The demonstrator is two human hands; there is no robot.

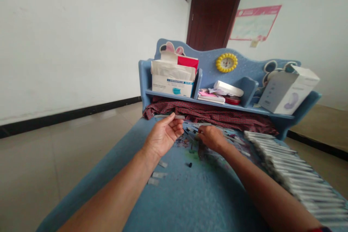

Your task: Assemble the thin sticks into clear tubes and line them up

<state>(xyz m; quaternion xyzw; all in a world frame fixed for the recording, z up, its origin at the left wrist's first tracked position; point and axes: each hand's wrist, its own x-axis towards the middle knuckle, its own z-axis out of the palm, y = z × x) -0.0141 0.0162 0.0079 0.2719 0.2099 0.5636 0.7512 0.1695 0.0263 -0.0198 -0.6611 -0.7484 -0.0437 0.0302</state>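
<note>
My left hand (164, 136) is raised over the desk, palm partly up, with thumb and fingers pinching a slim whitish pen-like tube (179, 117) that lies crosswise and sticks out on both sides. My right hand (213, 137) is low over scattered thin pen-like pieces (236, 139), its fingers curled down; whatever is in them is hidden. Nearer to me on the desk lies a small black cap (190, 165). Several short clear strips (159, 174) rest beside my left forearm.
A long row of whitish pen-like sticks (304, 174) covers the right side of the blue desk (174, 203). Behind, a checked cloth (217, 112) is bunched under a shelf holding a mask box (172, 83), papers (210, 96) and a white carton (288, 90).
</note>
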